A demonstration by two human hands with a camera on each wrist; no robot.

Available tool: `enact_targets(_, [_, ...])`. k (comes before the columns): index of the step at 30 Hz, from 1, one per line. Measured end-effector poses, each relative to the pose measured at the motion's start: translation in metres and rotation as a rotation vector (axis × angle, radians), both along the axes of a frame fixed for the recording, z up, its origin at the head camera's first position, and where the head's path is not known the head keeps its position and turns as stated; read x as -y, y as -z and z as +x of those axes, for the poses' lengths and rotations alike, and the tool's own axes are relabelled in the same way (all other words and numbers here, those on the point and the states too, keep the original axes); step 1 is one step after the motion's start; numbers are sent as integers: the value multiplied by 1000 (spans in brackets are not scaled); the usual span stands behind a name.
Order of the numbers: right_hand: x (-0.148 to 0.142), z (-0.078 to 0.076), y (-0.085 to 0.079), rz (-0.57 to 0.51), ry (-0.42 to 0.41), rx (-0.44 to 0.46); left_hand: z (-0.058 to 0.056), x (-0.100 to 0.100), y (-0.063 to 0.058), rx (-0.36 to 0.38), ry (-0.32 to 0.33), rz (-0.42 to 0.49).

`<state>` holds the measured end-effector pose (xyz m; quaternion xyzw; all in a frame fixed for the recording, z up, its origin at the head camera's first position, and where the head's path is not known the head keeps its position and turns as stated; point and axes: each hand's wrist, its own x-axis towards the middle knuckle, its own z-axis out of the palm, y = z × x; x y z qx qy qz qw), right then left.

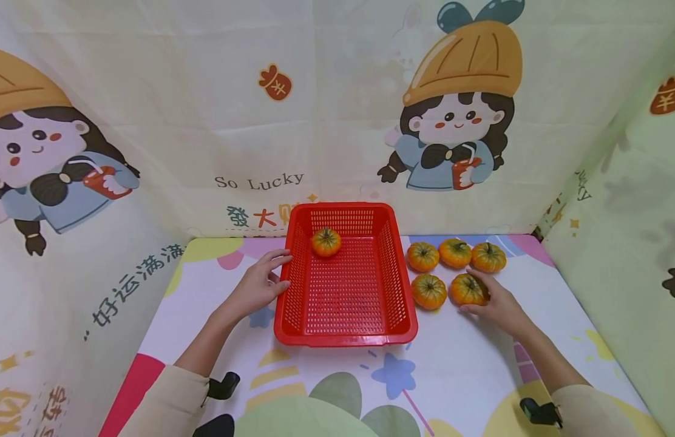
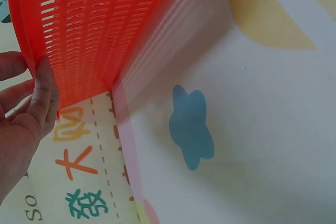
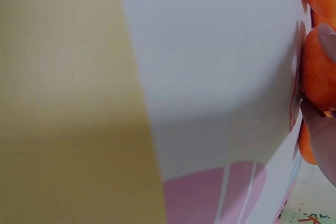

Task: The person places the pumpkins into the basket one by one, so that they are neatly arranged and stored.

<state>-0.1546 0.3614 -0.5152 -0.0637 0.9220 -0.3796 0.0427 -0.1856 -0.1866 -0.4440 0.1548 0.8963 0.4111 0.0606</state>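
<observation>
A red plastic basket [image 1: 345,340] with slotted walls stands on the table. One small orange pumpkin [image 1: 326,243] lies inside it, toward the back left. My left hand [image 1: 261,282] holds the basket's left rim; in the left wrist view its fingers [image 2: 43,95] lie at the edge of the red wall. To the right of the basket, my right hand [image 1: 496,306] grips a pumpkin [image 1: 467,289] between thumb and fingers, low at the tabletop. Beside it sits another pumpkin [image 1: 429,291]. The right wrist view shows the gripped pumpkin only at its right edge.
Behind the gripped pumpkin, a row holds a left pumpkin [image 1: 422,257], a middle one and a right pumpkin [image 1: 488,258]. A printed cloth wall [image 1: 337,121] rises behind the table, with more cloth at both sides. The tabletop [image 1: 452,358] carries colourful printed shapes.
</observation>
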Motion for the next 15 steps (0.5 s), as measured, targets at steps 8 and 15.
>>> enact_targets(8, [-2,4,-9,25,-2,-50,0,0,0,7,4,8])
enact_targets(15, [2,6,-23,63,-12,-136,0,2,2,4,3,19])
